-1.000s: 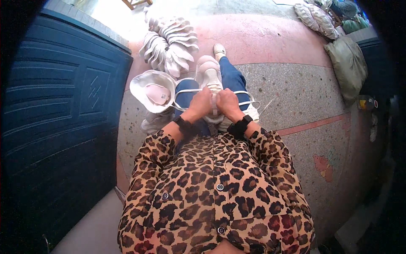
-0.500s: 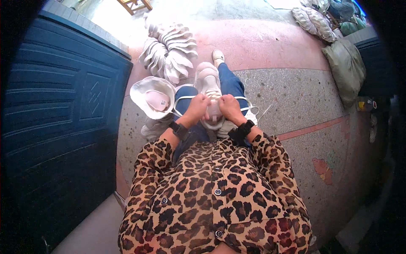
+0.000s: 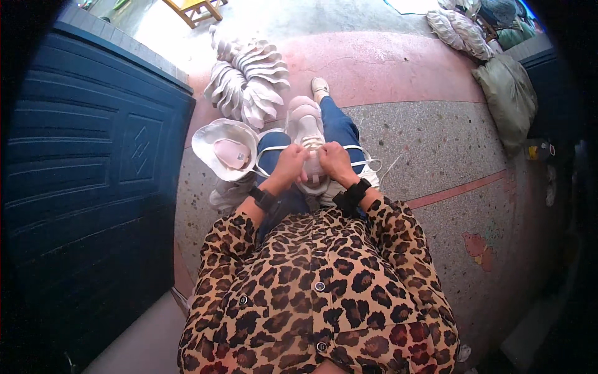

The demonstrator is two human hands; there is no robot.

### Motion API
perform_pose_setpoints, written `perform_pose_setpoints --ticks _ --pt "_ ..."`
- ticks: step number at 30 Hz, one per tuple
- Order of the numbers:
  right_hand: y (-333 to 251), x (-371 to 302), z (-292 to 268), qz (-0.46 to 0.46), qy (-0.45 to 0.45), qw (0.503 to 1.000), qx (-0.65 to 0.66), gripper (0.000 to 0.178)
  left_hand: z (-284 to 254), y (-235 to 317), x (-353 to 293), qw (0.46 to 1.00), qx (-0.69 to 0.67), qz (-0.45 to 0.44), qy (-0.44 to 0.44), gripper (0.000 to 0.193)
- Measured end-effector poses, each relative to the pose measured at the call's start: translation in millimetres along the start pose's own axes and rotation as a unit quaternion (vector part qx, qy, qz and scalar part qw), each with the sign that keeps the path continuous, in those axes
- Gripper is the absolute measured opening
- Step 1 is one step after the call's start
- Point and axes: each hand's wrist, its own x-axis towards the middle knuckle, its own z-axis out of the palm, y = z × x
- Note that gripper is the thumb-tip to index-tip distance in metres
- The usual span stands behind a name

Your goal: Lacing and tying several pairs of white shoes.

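Note:
Between my knees stands a pale pinkish sneaker upper (image 3: 305, 118), its toe pointing away from me. A white shoelace (image 3: 272, 149) crosses its front and loops out to both sides. My left hand (image 3: 291, 164) is closed on the lace at the left of the eyelets. On the other side, my right hand (image 3: 336, 161) is closed too, its fingers pinching the lace near the eyelets. The fingertips of both hands are partly hidden by the hands themselves. Left of my knee lies a white cloth hat-like shell (image 3: 207, 141) with a pink piece (image 3: 232, 153) inside it.
Ahead to the left, a stack of pale shoe uppers (image 3: 249, 84) spreads on the floor. A dark blue door (image 3: 93, 137) stands at my left. A grey-green sack (image 3: 507, 100) leans at the right, near a heap of bundled uppers (image 3: 458, 34). A wooden stool (image 3: 194, 9) is far ahead.
My hands stay at the lace, the right one shifted slightly left. The view has tilted a little; otherwise the scene looks the same.

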Motion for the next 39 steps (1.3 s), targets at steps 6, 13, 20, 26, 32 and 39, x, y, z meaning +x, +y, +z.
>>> perform_pose_setpoints --ticks 6,13,20,26,32,39 --pt "10 7 -5 0.042 -0.081 0.983 0.157 0.029 0 -2 -1 1.000 -0.002 0.014 0.003 0.024" --pt "-1 -3 -11 0.042 -0.052 0.980 0.186 0.027 1 -1 -5 1.000 -0.025 0.012 0.003 0.022" --pt "6 4 -15 0.061 -0.097 0.969 0.218 0.029 -3 4 -4 1.000 -0.025 0.005 -0.006 0.020" --pt "16 2 1 0.023 -0.046 0.963 0.266 0.033 -4 0 -3 0.999 -0.051 0.008 -0.008 0.021" --pt "5 7 -1 0.052 -0.063 0.955 0.284 0.029 -5 -2 -2 0.999 -0.043 0.009 -0.008 0.021" --pt "16 14 8 0.110 -0.097 0.902 0.407 0.016 7 6 -1 0.995 0.081 0.015 0.053 0.026"
